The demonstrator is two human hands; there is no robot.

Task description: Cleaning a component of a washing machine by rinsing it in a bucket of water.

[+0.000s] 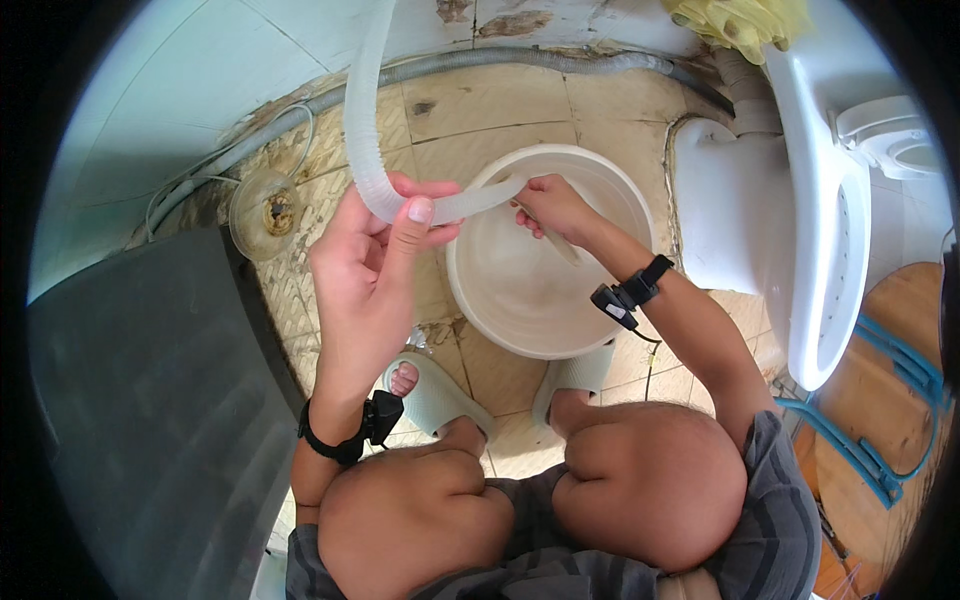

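Observation:
A translucent white corrugated hose [365,112] comes down from the top of the view and bends through my left hand [379,251], between the thumb and the fingers. My right hand [551,210] pinches the hose's end above a round white plastic basin [551,349]. A thin, pale, flat strip [561,246] hangs below my right fingers over the inside of the basin; whether it joins the hose I cannot tell. The basin stands on the tiled floor before my slippered feet.
A white toilet [727,217] stands at the right, near a wooden seat with blue metal parts [862,450]. A dark panel [157,375] fills the lower left. A round drain piece [264,214] lies by the wall, where a grey corrugated pipe [480,60] runs. A yellow mesh [739,22] hangs top right.

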